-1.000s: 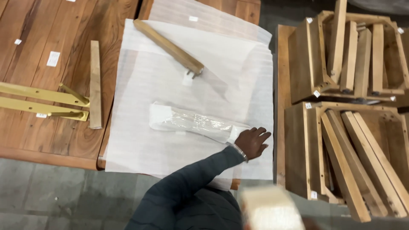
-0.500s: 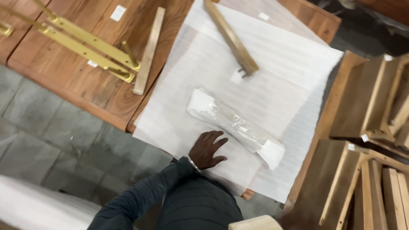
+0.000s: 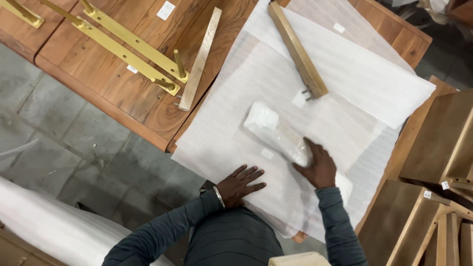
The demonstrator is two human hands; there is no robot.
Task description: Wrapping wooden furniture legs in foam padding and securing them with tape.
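Observation:
A wooden leg wrapped in white foam [image 3: 268, 125] lies slanted on a large white foam sheet [image 3: 345, 83] spread over a wooden tabletop. My right hand [image 3: 315, 165] grips the wrapped leg at its near end. My left hand [image 3: 239, 184] lies flat on the sheet near its front edge, fingers spread, a metal bangle on the wrist. A bare wooden leg [image 3: 298, 49] with bolts at its end lies farther back on the sheet, apart from both hands.
Gold metal brackets [image 3: 128, 42] and a pale wooden strip [image 3: 199, 59] lie on the brown tabletop [image 3: 123, 93] to the left. Stacked wooden furniture parts [image 3: 443, 148] stand at the right. A white foam roll [image 3: 49, 226] lies on the grey floor at lower left.
My right hand has come in and taken hold of the wrapped leg's near end. My left hand has slid to the sheet's front edge. The view has swung.

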